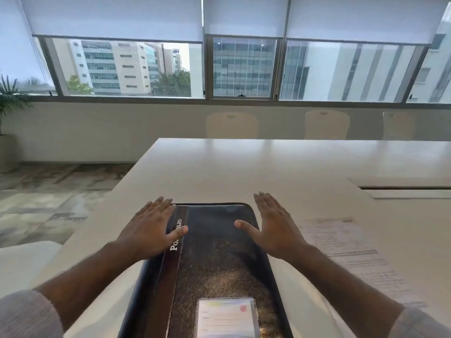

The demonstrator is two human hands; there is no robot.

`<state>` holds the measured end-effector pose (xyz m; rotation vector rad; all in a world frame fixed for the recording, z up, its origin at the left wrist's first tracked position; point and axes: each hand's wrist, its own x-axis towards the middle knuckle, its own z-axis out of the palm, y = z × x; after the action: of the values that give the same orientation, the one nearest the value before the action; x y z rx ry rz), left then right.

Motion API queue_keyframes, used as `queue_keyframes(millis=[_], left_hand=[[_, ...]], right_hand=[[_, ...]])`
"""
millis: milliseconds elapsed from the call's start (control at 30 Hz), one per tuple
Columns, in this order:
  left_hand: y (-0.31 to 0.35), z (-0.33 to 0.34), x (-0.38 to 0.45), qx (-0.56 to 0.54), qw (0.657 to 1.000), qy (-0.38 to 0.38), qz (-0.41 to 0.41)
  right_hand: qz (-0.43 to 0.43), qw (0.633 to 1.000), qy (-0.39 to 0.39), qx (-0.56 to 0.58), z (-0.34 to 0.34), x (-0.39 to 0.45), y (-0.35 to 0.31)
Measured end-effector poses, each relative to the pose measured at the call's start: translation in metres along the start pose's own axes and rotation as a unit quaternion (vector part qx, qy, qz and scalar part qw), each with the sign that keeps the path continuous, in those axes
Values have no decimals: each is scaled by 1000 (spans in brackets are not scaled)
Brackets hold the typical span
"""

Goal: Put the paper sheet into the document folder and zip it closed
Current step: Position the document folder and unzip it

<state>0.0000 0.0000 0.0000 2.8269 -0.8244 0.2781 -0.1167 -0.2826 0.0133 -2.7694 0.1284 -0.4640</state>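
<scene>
Head view. Folder (214, 259), dark and leather-look, is lying closed and flat on the white table (280, 167), its long side running away from me; a brown band near its left edge is carrying pale lettering, and a clear card pocket (227, 318) is sitting on its near end. I am seeing the left hand (151, 230) spread flat, fingers extended and together, palm down over the folder's left edge, its thumb lying across the lettering; whether the palm is touching I cannot tell. The right hand (273, 228) is likewise open and gripping nothing, hovering at the folder's right edge with its thumb reaching over the cover. The paper sheet (351, 252), printed with blurred lines of text, is lying flat on the table just to the right of the folder, outside it, partly passing under my right forearm. Pale chairs (231, 125) are standing beyond the table's far edge, below the windows (244, 67).
</scene>
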Motion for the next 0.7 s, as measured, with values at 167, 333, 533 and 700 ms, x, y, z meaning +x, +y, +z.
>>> queue_keyframes(millis=[167,333,533,700], left_hand=[[-14,20,15,-35,998,-58,-12],[-26,36,33,-174,982,1,-74],[-42,50,51,-217,967,33,-132],[-46,53,56,-229,963,49,-134]], right_hand=[[0,1000,-15,18,20,-1,3],[-10,1000,-17,24,32,18,0],[-31,998,-44,37,48,50,-7],[-38,997,-57,43,60,77,-22]])
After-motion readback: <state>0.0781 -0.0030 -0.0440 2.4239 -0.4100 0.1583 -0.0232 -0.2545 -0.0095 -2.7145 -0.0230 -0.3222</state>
